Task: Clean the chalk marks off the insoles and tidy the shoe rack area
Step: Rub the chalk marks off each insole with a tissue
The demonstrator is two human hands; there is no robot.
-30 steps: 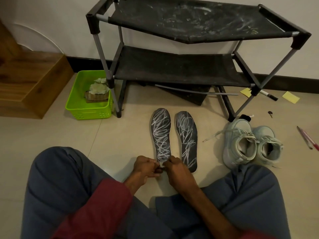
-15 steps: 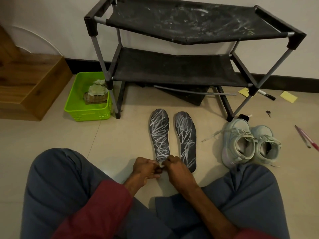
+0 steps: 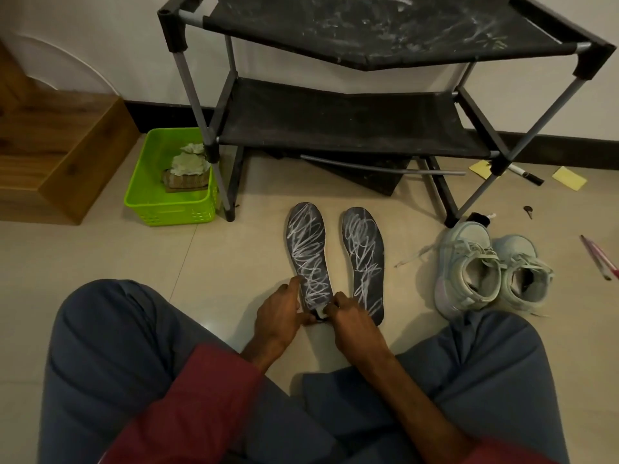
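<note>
Two dark insoles covered in white chalk scribbles lie side by side on the tiled floor, the left insole (image 3: 308, 252) and the right insole (image 3: 365, 259). At the left insole's heel, my left hand (image 3: 279, 318) holds the edge, index finger stretched along its left side and thumb at the heel end. My right hand (image 3: 355, 326) pinches a small white piece (image 3: 322, 312) at the same heel; what the piece is I cannot tell. The black shoe rack (image 3: 351, 118) stands behind, its top shelf smeared with chalk.
A green basket (image 3: 167, 209) with crumpled cloths sits left of the rack. Pale sneakers (image 3: 489, 272) stand to the right. Yellow notes (image 3: 569, 178), a marker (image 3: 526, 175), a key (image 3: 528, 211) and pink pens (image 3: 599, 257) litter the floor. A loose rod (image 3: 382, 165) lies under the rack. A wooden step (image 3: 57, 155) is left.
My left hand has spread from the shared pinch, its index finger now reaching up along the left insole's edge. My right hand stays at the heel.
</note>
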